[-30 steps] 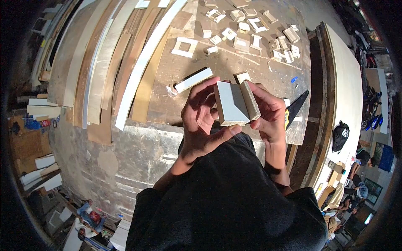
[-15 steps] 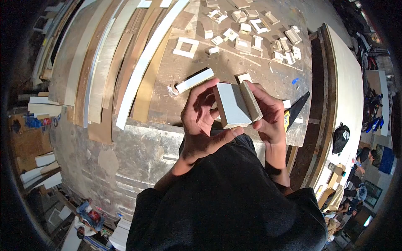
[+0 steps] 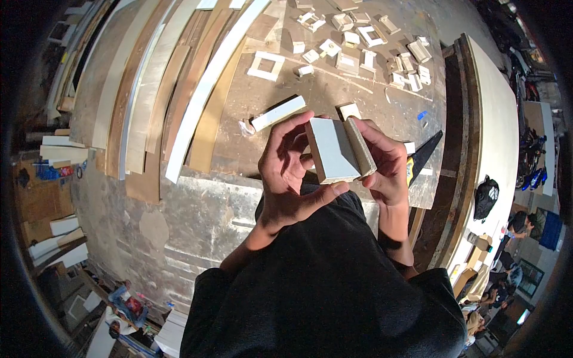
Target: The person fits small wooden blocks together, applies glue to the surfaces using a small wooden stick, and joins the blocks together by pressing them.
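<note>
Between my hands, above the table's near edge, is a small wooden block (image 3: 331,149) with a pale grey-white face and bare wood edges. My left hand (image 3: 282,182) grips its left side, thumb along the lower edge and fingers at the top corner. On the right, my right hand (image 3: 385,167) holds a narrow wooden strip (image 3: 360,146) against the block's right edge. Whether the two pieces are joined, I cannot tell. Just beyond my fingers lie a white-faced wood piece (image 3: 279,113) and a small wood offcut (image 3: 348,111).
A handsaw (image 3: 424,156) with a yellow handle lies right of my right hand. Long boards (image 3: 200,89) cover the table's left side. Several small wooden pieces, including a square frame (image 3: 265,65), lie at the back. A black cap (image 3: 486,197) sits on the right-hand bench. Other people are farther off.
Both hands keep their hold on the block and strip, with barely any movement. The view has shifted very slightly.
</note>
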`<state>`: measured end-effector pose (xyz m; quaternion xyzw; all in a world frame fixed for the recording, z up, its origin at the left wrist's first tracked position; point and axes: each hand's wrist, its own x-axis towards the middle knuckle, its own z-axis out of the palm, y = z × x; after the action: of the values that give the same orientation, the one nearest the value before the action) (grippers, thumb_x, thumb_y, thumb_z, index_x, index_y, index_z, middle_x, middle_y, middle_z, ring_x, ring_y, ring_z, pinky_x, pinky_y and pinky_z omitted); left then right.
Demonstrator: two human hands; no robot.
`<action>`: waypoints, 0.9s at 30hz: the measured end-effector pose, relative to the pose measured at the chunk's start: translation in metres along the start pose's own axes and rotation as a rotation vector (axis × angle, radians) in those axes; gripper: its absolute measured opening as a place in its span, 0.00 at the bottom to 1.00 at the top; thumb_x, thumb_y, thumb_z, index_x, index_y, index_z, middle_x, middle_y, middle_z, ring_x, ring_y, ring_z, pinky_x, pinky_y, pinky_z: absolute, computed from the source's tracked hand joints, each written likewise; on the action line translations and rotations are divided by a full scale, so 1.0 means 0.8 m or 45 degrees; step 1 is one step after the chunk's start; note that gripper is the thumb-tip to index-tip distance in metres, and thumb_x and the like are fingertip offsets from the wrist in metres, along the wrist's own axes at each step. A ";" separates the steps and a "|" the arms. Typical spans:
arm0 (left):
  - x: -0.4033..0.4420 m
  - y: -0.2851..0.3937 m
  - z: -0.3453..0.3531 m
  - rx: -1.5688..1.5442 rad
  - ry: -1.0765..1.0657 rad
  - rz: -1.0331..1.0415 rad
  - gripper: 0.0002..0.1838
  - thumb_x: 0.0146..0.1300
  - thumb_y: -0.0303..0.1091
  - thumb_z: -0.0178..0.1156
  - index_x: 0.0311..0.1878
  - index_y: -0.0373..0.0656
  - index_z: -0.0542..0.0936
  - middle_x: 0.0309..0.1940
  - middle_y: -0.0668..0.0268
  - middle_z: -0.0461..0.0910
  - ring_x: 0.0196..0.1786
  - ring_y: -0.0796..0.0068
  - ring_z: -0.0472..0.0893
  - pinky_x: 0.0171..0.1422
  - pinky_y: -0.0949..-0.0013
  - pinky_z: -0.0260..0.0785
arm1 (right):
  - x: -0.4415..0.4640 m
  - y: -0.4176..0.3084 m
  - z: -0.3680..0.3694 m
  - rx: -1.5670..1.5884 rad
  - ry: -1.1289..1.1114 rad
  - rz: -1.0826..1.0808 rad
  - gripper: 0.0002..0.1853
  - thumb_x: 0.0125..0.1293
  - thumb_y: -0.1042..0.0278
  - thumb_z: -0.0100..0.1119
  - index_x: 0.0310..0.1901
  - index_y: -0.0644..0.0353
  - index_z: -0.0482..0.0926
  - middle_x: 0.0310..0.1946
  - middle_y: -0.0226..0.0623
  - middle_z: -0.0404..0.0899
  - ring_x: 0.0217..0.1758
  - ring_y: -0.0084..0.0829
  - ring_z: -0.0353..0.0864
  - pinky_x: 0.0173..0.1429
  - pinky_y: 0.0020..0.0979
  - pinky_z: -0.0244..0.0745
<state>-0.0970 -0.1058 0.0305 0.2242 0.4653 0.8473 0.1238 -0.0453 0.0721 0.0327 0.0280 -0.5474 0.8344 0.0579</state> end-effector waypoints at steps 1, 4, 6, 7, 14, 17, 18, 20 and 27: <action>0.000 0.001 0.000 -0.008 0.013 -0.030 0.51 0.46 0.29 0.78 0.72 0.37 0.58 0.64 0.54 0.70 0.68 0.63 0.72 0.69 0.57 0.72 | 0.000 0.000 0.001 0.014 0.008 0.008 0.50 0.42 0.61 0.85 0.66 0.73 0.69 0.63 0.45 0.70 0.65 0.40 0.75 0.66 0.36 0.74; 0.000 -0.002 -0.003 0.048 -0.029 0.036 0.51 0.46 0.28 0.78 0.72 0.37 0.58 0.63 0.54 0.70 0.67 0.64 0.72 0.70 0.57 0.72 | 0.000 0.006 -0.001 0.024 0.000 -0.031 0.50 0.42 0.62 0.85 0.66 0.73 0.69 0.63 0.44 0.70 0.65 0.40 0.75 0.65 0.35 0.75; 0.000 -0.002 -0.001 0.030 -0.015 0.025 0.51 0.46 0.28 0.78 0.72 0.37 0.58 0.63 0.54 0.70 0.67 0.64 0.72 0.70 0.57 0.72 | -0.001 0.004 0.001 0.037 0.015 -0.016 0.50 0.42 0.62 0.85 0.66 0.74 0.68 0.63 0.44 0.70 0.65 0.40 0.75 0.65 0.35 0.75; -0.001 -0.002 -0.001 0.012 -0.002 0.014 0.51 0.46 0.28 0.78 0.72 0.37 0.58 0.63 0.54 0.70 0.67 0.64 0.73 0.70 0.57 0.72 | -0.001 0.003 0.002 0.049 0.030 -0.002 0.50 0.42 0.63 0.84 0.66 0.75 0.68 0.63 0.44 0.70 0.65 0.41 0.75 0.65 0.34 0.75; -0.001 -0.006 -0.002 0.060 -0.011 0.040 0.51 0.47 0.28 0.78 0.72 0.37 0.58 0.62 0.55 0.71 0.66 0.64 0.73 0.70 0.57 0.72 | 0.000 0.003 0.004 0.072 0.061 -0.006 0.49 0.43 0.63 0.84 0.66 0.77 0.68 0.61 0.44 0.72 0.64 0.41 0.76 0.65 0.35 0.75; -0.002 -0.009 -0.001 0.024 0.015 0.024 0.50 0.47 0.28 0.78 0.72 0.37 0.58 0.62 0.55 0.71 0.66 0.64 0.73 0.70 0.56 0.71 | 0.001 0.007 0.000 -0.044 0.017 -0.082 0.48 0.44 0.64 0.84 0.65 0.76 0.69 0.60 0.43 0.74 0.64 0.41 0.77 0.62 0.34 0.78; -0.001 -0.008 0.001 -0.015 0.023 0.005 0.50 0.47 0.28 0.77 0.72 0.37 0.58 0.62 0.55 0.71 0.66 0.64 0.73 0.70 0.56 0.71 | 0.002 0.004 0.001 -0.031 0.031 -0.058 0.47 0.43 0.65 0.84 0.65 0.75 0.69 0.60 0.43 0.74 0.64 0.40 0.77 0.61 0.34 0.79; 0.001 -0.005 0.001 -0.051 0.030 -0.009 0.50 0.48 0.28 0.77 0.72 0.37 0.58 0.61 0.55 0.71 0.66 0.64 0.73 0.70 0.56 0.71 | 0.003 0.001 0.003 -0.019 0.042 -0.038 0.47 0.43 0.65 0.84 0.65 0.74 0.70 0.59 0.43 0.74 0.64 0.40 0.76 0.60 0.35 0.80; 0.006 0.007 0.003 0.125 -0.064 0.174 0.49 0.48 0.29 0.77 0.71 0.34 0.59 0.64 0.50 0.70 0.67 0.62 0.73 0.71 0.56 0.69 | -0.001 -0.004 -0.002 -0.104 0.011 -0.146 0.47 0.37 0.66 0.85 0.62 0.71 0.73 0.64 0.50 0.71 0.66 0.43 0.75 0.59 0.41 0.83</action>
<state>-0.1000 -0.1051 0.0378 0.2825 0.4865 0.8241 0.0664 -0.0445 0.0744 0.0347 0.0534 -0.5783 0.8067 0.1090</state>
